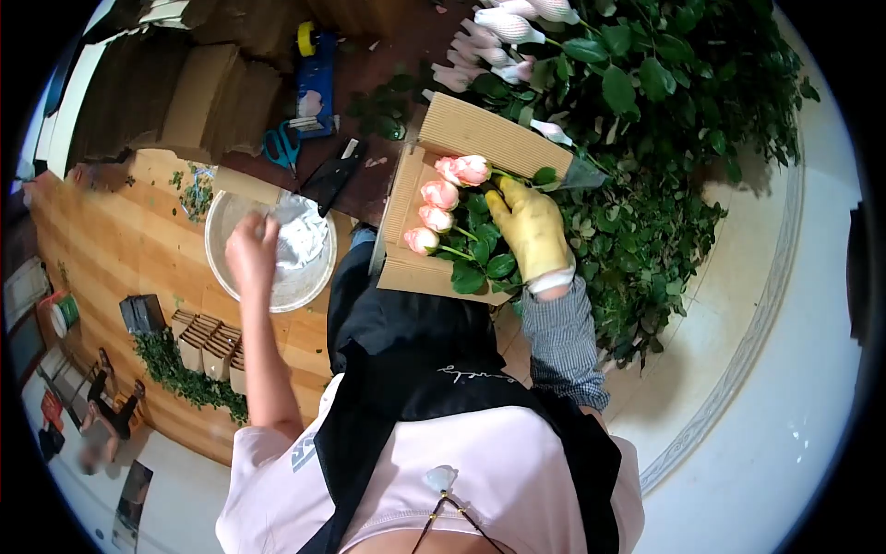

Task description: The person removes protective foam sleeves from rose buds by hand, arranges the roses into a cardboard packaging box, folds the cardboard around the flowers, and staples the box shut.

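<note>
My left hand [251, 254] is bare, with its fingers drawn together above a white tub [214, 242]. A greyish blur shows at its fingertips, and I cannot make out what it is. White scraps [303, 242] lie in the tub. My right hand [532, 229], in a yellow glove, has its fingers curled on the stem of a pink rose [472, 170]. Several pink roses, one of them a lower rose [422, 241], lie in a row on an open corrugated cardboard wrap [425, 275] across my lap. Their green leaves reach toward the glove.
Blue scissors [281, 148], a black-handled tool [334, 175] and a blue tape dispenser [315, 88] lie on the dark table. Net-covered roses [509, 26] and piled foliage [646, 231] are at the right. Cardboard sheets [198, 97] stand upper left; wrapped bundles [210, 343] stand on the floor.
</note>
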The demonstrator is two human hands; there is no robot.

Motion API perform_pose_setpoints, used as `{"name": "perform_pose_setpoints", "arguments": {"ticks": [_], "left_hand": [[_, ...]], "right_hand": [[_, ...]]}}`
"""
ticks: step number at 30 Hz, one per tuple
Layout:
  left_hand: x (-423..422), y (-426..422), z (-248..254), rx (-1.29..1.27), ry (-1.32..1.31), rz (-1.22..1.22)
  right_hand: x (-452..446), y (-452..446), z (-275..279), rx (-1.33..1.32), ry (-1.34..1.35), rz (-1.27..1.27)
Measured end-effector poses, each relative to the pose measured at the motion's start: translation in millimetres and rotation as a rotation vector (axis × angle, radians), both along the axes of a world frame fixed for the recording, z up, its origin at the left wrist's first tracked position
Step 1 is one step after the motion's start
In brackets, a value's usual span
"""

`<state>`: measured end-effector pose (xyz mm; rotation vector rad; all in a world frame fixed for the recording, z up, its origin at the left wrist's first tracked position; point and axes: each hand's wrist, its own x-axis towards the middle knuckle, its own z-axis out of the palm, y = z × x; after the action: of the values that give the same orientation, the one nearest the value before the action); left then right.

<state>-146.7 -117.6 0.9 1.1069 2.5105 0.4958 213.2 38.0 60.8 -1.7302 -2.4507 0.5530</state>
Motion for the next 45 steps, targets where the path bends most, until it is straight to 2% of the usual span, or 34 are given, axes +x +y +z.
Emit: {"name": "perform_pose_setpoints", "arguments": {"ticks": [1,2,4,5,7,8,10,11,14,16,18,33,35,39,42,45], "left_hand": [[-19,-22,-12,-0.124,0.029,0.017],[-30,-31,-13,-0.419,0.015,0.112],[-51,-69,-50,-0.201,0.143,0.064],[-61,-82,-73,-0.18,0.173,0.067],[-46,-57,-54,-0.116,0.125,0.026],[-32,-40,-42,-0.053,0.081,-0.01],[3,-8,-33,0.132,-0.475,0.019],[29,13,-12,0.251,-0.502,-0.091],[91,66,28,0.511,-0.649,-0.313],[115,91,41,0.701,-0.445,-0.522],[129,105,60,0.613,-0.48,-0.584],[146,125,54,0.545,-0.373,-0.643],[143,125,51,0.502,-0.427,-0.739],[142,124,54,0.519,-0.388,-0.754],[144,125,56,0.507,-0.323,-0.667],[146,126,56,0.616,-0.325,-0.729]], "right_hand": [[-8,-2,9,0.033,-0.083,0.064],[-18,-5,17,0.067,-0.168,0.123],[-35,-13,12,0.137,-0.225,0.145],[-36,-12,0,0.145,-0.235,0.128],[-37,-12,-14,0.246,-0.191,0.113],[-33,-14,-22,0.328,-0.068,0.096],[-30,-14,-18,0.256,0.016,0.058],[-30,-16,-4,0.166,0.035,0.008],[-22,-22,-6,0.348,0.086,0.053],[-18,-24,-7,0.336,0.097,0.064],[-16,-26,-8,0.322,0.114,0.071],[-9,-25,-7,0.339,0.02,0.116],[-8,-25,-4,0.356,0.08,0.133],[-5,-26,-9,0.364,0.085,0.147],[-7,-25,-9,0.362,0.095,0.136],[-7,-24,-8,0.369,0.092,0.137]]}}
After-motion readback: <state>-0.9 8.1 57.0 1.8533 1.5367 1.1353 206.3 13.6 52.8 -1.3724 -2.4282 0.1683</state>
